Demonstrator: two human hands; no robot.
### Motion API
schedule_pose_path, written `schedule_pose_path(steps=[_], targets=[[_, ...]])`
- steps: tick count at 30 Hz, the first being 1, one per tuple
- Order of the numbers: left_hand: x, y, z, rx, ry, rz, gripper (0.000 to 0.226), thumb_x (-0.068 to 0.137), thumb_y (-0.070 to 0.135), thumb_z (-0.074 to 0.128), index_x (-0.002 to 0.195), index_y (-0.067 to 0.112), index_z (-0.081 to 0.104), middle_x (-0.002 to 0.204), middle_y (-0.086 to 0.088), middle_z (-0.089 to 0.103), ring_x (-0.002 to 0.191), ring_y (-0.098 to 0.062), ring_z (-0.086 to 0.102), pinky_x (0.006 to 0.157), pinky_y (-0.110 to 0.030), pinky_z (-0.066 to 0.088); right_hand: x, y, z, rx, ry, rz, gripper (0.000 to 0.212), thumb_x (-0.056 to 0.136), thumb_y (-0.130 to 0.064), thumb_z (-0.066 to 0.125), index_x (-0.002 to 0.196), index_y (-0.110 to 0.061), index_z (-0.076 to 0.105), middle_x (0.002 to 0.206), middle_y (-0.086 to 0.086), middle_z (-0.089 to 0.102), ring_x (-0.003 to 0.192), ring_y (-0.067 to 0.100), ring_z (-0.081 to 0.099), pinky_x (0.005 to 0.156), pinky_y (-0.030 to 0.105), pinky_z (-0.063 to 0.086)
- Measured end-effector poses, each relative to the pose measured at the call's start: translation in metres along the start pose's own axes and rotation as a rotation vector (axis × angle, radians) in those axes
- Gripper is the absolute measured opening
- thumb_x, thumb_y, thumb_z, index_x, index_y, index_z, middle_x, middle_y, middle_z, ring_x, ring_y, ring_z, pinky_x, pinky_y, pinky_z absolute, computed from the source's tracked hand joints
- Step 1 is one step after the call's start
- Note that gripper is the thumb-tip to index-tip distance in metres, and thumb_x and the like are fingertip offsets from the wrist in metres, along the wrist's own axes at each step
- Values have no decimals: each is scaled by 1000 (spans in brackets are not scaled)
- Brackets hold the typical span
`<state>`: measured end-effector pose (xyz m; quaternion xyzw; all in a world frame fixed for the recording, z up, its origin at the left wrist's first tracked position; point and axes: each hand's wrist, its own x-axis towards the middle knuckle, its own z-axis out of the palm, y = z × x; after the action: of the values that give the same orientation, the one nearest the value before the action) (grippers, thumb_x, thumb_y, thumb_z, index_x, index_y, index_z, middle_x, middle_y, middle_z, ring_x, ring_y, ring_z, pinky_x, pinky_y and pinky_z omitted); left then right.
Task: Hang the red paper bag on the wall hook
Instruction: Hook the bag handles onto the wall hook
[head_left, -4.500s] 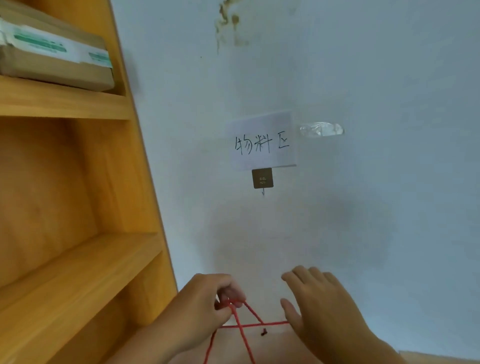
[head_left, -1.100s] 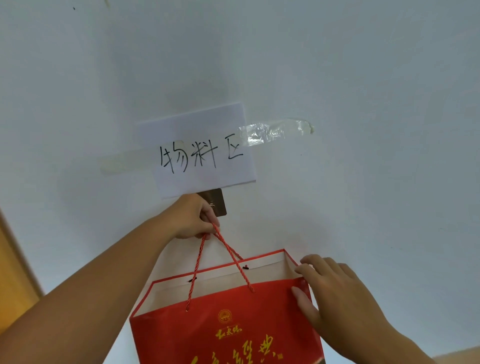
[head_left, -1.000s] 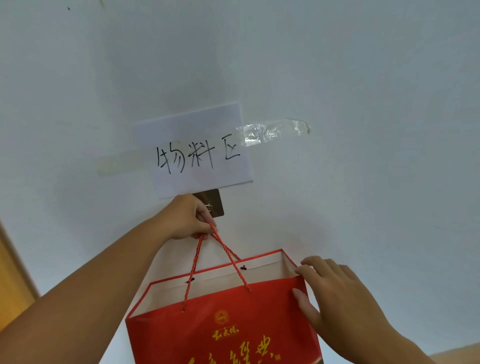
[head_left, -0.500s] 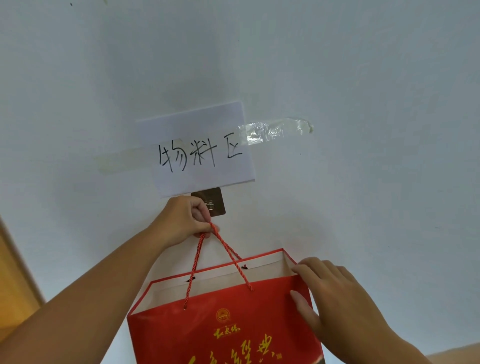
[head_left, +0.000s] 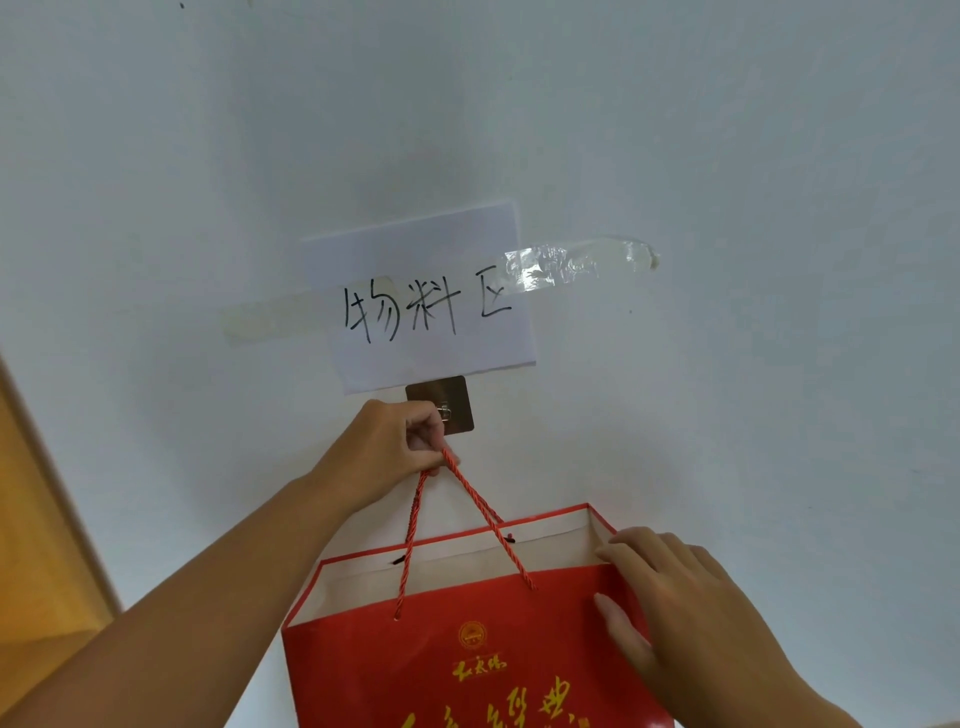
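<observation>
The red paper bag (head_left: 467, 654) with gold print hangs open-topped against the white wall at the bottom centre. My left hand (head_left: 387, 449) is closed on the tops of its red rope handles (head_left: 488, 514), just below and left of the wall hook (head_left: 443, 411), a small metal hook on a brown square pad. My fingers partly cover the hook, and the cords do not show over it. My right hand (head_left: 670, 597) holds the bag's upper right corner, thumb on the front and fingers at the rim.
A white paper sign (head_left: 423, 299) with black handwriting is taped to the wall just above the hook, with clear tape (head_left: 582, 262) trailing right. The edge of a wooden shelf unit (head_left: 36, 519) runs along the lower left.
Since 4.5 s ago the bag has been lifted from low at the wall up to the hook. In the last second my left hand has crept slightly up toward the hook; the right hand stays on the corner.
</observation>
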<state>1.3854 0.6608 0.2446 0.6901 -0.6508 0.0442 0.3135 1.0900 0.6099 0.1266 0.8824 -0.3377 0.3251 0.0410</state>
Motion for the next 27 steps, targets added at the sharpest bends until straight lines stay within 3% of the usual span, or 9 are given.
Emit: schedule_pose_path(steps=[4,8,12,16,20,24,27], targets=[[1,-1,-1,25,-2,25,11,83,9,82,89,14,74,90,-1,80,79,-12,78,85,-35,66,1,0,1,-6,12,7,29,76,-42,62,99,-24,66,100,-6,66,83,18,63,74,35,53],[0,-4,1,59,15,51,10,83,11,82,90,15,77,91,-1,80,79,-12,77,85,-33,66,5,-5,0,2,45,-11,36,75,-41,64,107,-25,65,107,-5,67,95,21,63,86,40,52],[0,-6,2,70,22,68,10,82,12,83,90,16,78,89,1,80,78,-10,77,82,-27,65,32,-40,-1,82,71,-219,40,88,-45,53,125,-32,54,120,-10,62,108,14,56,93,35,47],[0,-5,2,91,45,67,11,82,10,83,87,18,77,84,3,77,75,-10,74,75,-21,63,93,-84,19,190,210,-267,31,86,-26,67,115,-16,62,101,3,68,86,17,61,76,30,53],[-1,-5,2,75,65,60,11,82,9,83,87,16,77,84,0,77,76,-12,73,78,-29,65,126,-97,38,246,155,-132,23,76,-8,78,94,-11,66,82,7,64,70,18,55,63,33,52],[0,-8,4,54,60,82,11,81,10,84,86,16,76,83,1,77,74,-9,74,78,-34,65,133,-95,42,339,153,-40,6,87,-17,68,92,-14,66,83,4,65,69,13,53,65,26,49],[-1,-10,4,17,69,69,13,80,9,84,84,16,75,82,0,77,73,-12,74,77,-38,65,138,-92,43,409,125,-18,5,88,-20,64,86,-16,66,78,1,63,67,11,55,66,29,52]])
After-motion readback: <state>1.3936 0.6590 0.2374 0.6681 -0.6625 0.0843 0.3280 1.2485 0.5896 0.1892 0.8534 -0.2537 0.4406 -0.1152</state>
